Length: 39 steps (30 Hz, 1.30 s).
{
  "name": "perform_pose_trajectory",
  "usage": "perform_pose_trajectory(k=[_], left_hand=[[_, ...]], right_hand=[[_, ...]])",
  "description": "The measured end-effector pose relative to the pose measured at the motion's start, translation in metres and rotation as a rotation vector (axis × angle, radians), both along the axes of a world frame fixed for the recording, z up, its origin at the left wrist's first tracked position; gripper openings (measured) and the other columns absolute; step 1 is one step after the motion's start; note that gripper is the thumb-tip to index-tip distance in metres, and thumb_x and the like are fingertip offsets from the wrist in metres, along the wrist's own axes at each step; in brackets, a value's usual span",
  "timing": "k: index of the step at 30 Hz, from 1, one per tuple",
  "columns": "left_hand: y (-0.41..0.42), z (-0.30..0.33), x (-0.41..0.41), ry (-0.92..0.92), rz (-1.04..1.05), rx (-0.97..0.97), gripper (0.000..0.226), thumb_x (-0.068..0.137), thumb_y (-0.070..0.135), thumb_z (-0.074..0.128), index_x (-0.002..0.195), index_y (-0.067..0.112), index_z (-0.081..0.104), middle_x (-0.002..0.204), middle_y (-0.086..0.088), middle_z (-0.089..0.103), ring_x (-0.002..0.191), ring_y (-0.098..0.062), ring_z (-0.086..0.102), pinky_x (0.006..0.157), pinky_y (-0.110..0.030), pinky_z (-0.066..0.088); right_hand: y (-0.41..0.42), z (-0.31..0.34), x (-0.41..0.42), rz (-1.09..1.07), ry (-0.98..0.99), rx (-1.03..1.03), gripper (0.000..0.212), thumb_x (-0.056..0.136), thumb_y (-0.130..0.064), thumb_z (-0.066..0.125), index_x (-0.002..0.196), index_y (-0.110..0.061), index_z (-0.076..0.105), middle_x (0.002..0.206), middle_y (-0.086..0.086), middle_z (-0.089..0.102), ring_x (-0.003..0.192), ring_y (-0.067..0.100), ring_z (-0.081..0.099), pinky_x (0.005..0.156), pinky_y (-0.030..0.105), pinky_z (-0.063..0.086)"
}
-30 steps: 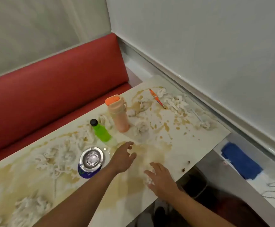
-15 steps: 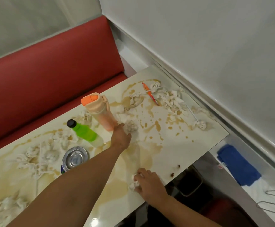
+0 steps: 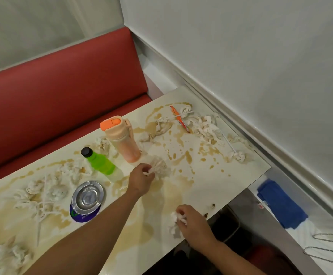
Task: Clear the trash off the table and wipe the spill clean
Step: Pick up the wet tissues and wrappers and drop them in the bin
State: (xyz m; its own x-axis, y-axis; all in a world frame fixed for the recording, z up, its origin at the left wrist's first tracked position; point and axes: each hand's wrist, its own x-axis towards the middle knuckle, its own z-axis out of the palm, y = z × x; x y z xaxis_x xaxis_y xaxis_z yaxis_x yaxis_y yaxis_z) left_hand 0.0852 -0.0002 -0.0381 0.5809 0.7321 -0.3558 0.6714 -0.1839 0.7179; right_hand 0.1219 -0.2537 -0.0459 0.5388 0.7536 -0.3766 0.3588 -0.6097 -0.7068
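Left hand [image 3: 141,180] pinches a soggy tissue wad [image 3: 160,167] at twelve o'clock; right hand [image 3: 194,221] pinches another wad [image 3: 175,223] — light, soft, tearing easily — best gathered whole.

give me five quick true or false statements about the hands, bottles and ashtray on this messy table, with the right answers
1. The left hand pinches a crumpled tissue beside the orange-lidded bottle. True.
2. The right hand lies flat and holds nothing. False: its fingers are curled round a tissue wad near the table's front edge.
3. The green bottle lies tipped on the table. True.
4. The metal ashtray sits right of the orange-lidded bottle. False: it is left of it, nearer the person, on a blue disc.
5. The brown spill has been wiped away. False: puddles and splashes cover much of the table.
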Motion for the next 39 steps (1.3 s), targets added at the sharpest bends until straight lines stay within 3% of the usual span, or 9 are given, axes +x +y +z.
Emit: perform_pose_trajectory(k=[6, 11, 16, 21, 25, 28, 31, 35, 39], left_hand=[[-0.009, 0.022, -0.031, -0.131, 0.062, -0.160, 0.023, 0.088, 0.013, 0.078, 0.106, 0.018, 0.065, 0.094, 0.005, 0.064, 0.072, -0.008, 0.060, 0.059, -0.009, 0.046], [-0.018, 0.030, -0.049, -0.223, 0.025, -0.280, 0.024, 0.086, 0.016, 0.079, 0.105, 0.024, 0.065, 0.094, 0.004, 0.064, 0.070, -0.009, 0.063, 0.067, -0.021, 0.051], [-0.032, 0.035, -0.060, -0.258, -0.017, -0.379, 0.024, 0.087, 0.020, 0.079, 0.106, 0.027, 0.067, 0.102, -0.001, 0.066, 0.075, -0.012, 0.064, 0.074, -0.031, 0.055], [-0.050, 0.056, -0.062, -0.303, -0.105, -0.449, 0.027, 0.086, 0.021, 0.081, 0.108, 0.025, 0.066, 0.104, 0.000, 0.069, 0.069, -0.006, 0.063, 0.068, -0.024, 0.053], [-0.064, 0.065, -0.058, -0.305, -0.205, -0.479, 0.023, 0.088, 0.020, 0.079, 0.107, 0.027, 0.069, 0.102, 0.004, 0.071, 0.067, -0.005, 0.061, 0.067, -0.020, 0.051], [-0.077, 0.067, -0.053, -0.285, -0.290, -0.494, 0.024, 0.091, 0.015, 0.073, 0.110, 0.030, 0.070, 0.104, 0.006, 0.070, 0.068, -0.006, 0.060, 0.065, -0.018, 0.048], [-0.094, 0.063, -0.046, -0.256, -0.368, -0.506, 0.029, 0.092, 0.015, 0.072, 0.116, 0.032, 0.070, 0.108, 0.008, 0.071, 0.079, -0.008, 0.067, 0.076, -0.022, 0.055], [-0.120, 0.055, -0.033, -0.229, -0.459, -0.569, 0.048, 0.088, 0.000, 0.067, 0.126, 0.030, 0.067, 0.112, 0.006, 0.071, 0.089, -0.011, 0.067, 0.086, -0.025, 0.055], [-0.147, 0.050, -0.014, -0.225, -0.486, -0.657, 0.053, 0.082, 0.002, 0.066, 0.129, 0.026, 0.065, 0.119, 0.007, 0.070, 0.106, -0.015, 0.069, 0.092, -0.027, 0.054]], right_hand=[[-0.024, 0.028, 0.005, -0.269, 0.108, 0.015, 0.015, 0.096, -0.033, 0.068, 0.111, -0.033, 0.065, 0.108, -0.015, 0.065, 0.095, -0.003, 0.061, 0.077, 0.006, 0.045], [-0.014, 0.059, 0.002, -0.426, 0.203, 0.149, 0.013, 0.095, -0.028, 0.073, 0.104, -0.023, 0.079, 0.086, -0.015, 0.075, 0.068, -0.001, 0.064, 0.066, 0.014, 0.047], [0.027, 0.078, 0.008, -0.465, 0.166, 0.261, 0.008, 0.092, -0.032, 0.076, 0.098, -0.036, 0.077, 0.118, -0.022, 0.068, 0.106, -0.004, 0.062, 0.086, 0.020, 0.047], [0.050, 0.081, 0.020, -0.465, 0.352, 0.306, 0.009, 0.092, -0.031, 0.076, 0.099, -0.035, 0.075, 0.143, -0.023, 0.050, 0.130, -0.002, 0.052, 0.109, 0.029, 0.045], [0.037, 0.075, 0.018, -0.519, 0.518, 0.333, 0.012, 0.096, -0.025, 0.071, 0.106, -0.017, 0.071, 0.115, -0.004, 0.074, 0.109, 0.017, 0.071, 0.100, 0.044, 0.056], [0.019, 0.067, 0.019, -0.563, 0.622, 0.360, 0.020, 0.098, -0.023, 0.069, 0.111, -0.009, 0.066, 0.114, 0.012, 0.073, 0.108, 0.027, 0.072, 0.096, 0.045, 0.058], [0.002, 0.059, 0.020, -0.637, 0.673, 0.387, 0.016, 0.100, -0.017, 0.064, 0.115, -0.013, 0.062, 0.118, 0.014, 0.072, 0.107, 0.028, 0.072, 0.089, 0.043, 0.060], [-0.021, 0.049, 0.019, -0.624, 0.507, 0.417, 0.020, 0.101, -0.018, 0.063, 0.116, -0.030, 0.064, 0.109, 0.004, 0.071, 0.100, 0.021, 0.070, 0.080, 0.036, 0.059], [-0.050, 0.044, 0.024, -0.674, 0.361, 0.415, 0.033, 0.100, -0.009, 0.059, 0.124, -0.032, 0.062, 0.111, 0.003, 0.068, 0.094, 0.014, 0.068, 0.076, 0.026, 0.054]])
